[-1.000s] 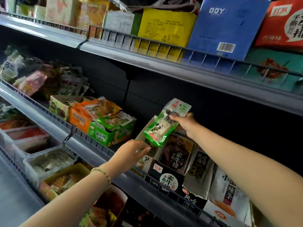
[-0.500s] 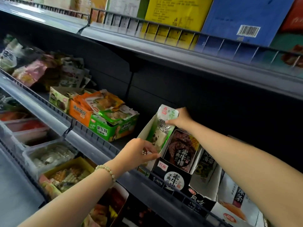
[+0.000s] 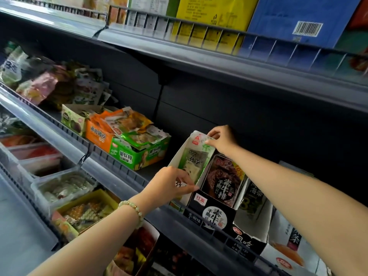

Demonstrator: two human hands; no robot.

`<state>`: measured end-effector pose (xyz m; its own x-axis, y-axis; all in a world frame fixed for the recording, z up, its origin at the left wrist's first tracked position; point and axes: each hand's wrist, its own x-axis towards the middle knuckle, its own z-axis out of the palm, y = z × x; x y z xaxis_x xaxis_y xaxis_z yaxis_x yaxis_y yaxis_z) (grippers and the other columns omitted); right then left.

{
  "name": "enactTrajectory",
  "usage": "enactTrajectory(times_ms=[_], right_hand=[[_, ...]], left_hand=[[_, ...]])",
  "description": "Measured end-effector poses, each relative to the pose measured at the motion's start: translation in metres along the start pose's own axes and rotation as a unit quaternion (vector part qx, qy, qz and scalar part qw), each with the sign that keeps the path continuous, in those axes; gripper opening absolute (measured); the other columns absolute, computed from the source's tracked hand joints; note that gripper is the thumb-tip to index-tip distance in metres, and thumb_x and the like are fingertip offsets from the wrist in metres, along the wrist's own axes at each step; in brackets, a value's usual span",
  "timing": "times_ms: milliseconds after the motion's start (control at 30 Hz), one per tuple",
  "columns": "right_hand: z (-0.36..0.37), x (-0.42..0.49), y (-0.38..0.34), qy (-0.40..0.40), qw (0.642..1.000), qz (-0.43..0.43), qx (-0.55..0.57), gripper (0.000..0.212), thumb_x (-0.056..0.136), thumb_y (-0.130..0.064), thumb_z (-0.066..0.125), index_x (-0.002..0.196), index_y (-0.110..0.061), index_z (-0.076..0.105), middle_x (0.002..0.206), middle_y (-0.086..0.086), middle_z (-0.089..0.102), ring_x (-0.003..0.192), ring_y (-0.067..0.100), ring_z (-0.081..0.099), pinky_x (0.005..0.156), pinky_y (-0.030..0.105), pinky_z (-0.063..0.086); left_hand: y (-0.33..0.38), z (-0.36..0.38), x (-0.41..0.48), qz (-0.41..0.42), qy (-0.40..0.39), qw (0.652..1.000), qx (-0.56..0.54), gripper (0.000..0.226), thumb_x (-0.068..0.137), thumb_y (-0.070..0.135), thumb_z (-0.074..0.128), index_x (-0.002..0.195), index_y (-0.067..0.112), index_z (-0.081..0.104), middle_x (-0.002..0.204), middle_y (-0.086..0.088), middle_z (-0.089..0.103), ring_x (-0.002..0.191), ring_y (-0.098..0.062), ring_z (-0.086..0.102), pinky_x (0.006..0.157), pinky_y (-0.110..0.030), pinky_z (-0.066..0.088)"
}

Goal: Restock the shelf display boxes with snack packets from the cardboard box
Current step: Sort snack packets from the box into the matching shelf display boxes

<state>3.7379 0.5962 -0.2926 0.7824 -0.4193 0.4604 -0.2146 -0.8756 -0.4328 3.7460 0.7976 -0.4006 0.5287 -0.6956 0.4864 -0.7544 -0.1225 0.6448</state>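
On the middle shelf, far left of the work, a green display box [image 3: 137, 158] is sitting heaped w/ packets, well apart from both hands, so I'm not worrying about it.

Moving right, I'm curling the left hand [image 3: 171, 185] round the low front corner of the white display box [image 3: 179, 154], bracing it just behind the shelf rail [image 3: 123, 174]. Risk here: that box looks light and nearly empty, so if I'm pushing down too hard it's probably tipping or sliding fwd over the rail.

Inside it the green packet [image 3: 194, 158] is standing upright, about halfway in, top edge poking above the box wall. It could be buckling or folding instead of seating, since it's soft.

Right again, I'm pinching the packet's top edge w/ thumb and fingertips of the right hand [image 3: 224, 139]. Letting go early prob means it's flopping sideways onto the dark packet [image 3: 224, 176] in the black display box [image 3: 214, 215], which is touching the white one.

Cardboard box isn't in view.
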Motion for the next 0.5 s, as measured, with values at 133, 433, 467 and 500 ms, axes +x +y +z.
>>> enactTrajectory(times_ms=[133,433,467,500], right_hand=[[0.004,-0.004,0.008,0.003,0.999,-0.035,-0.015,0.012,0.078,-0.008,0.076,0.087,-0.014,0.070,0.084,-0.001,0.067,0.081,0.016,0.064,0.075,0.036,0.056],[-0.048,-0.072,0.000,-0.028,0.998,-0.057,0.022,0.028,0.092,-0.021,0.062,0.120,-0.018,0.062,0.120,-0.001,0.061,0.113,0.013,0.054,0.092,0.028,0.046],[-0.057,-0.091,-0.001,-0.051,0.997,-0.059,0.023,0.030,0.093,-0.024,0.061,0.123,-0.021,0.061,0.122,-0.004,0.058,0.117,0.011,0.052,0.095,0.028,0.044],[-0.065,-0.111,-0.001,-0.077,0.995,-0.059,0.025,0.033,0.094,-0.026,0.059,0.127,-0.024,0.058,0.128,-0.006,0.055,0.121,0.009,0.048,0.099,0.028,0.041]], left_hand=[[0.001,0.000,0.000,-0.004,0.000,1.000,0.008,0.022,0.080,0.043,0.071,0.085,0.022,0.075,0.086,0.015,0.068,0.078,0.006,0.057,0.070,-0.004,0.042],[0.021,-0.002,-0.020,-0.023,0.031,0.997,0.073,0.043,0.083,0.050,0.064,0.117,0.023,0.066,0.118,0.008,0.063,0.112,-0.009,0.052,0.095,-0.021,0.040],[0.024,-0.001,-0.028,-0.031,0.035,0.997,0.067,0.051,0.083,0.052,0.063,0.126,0.024,0.061,0.124,0.008,0.059,0.118,-0.009,0.049,0.095,-0.019,0.037],[0.028,-0.001,-0.037,-0.040,0.033,0.997,0.053,0.058,0.082,0.055,0.061,0.131,0.026,0.056,0.129,0.008,0.055,0.123,-0.009,0.047,0.096,-0.020,0.036]])
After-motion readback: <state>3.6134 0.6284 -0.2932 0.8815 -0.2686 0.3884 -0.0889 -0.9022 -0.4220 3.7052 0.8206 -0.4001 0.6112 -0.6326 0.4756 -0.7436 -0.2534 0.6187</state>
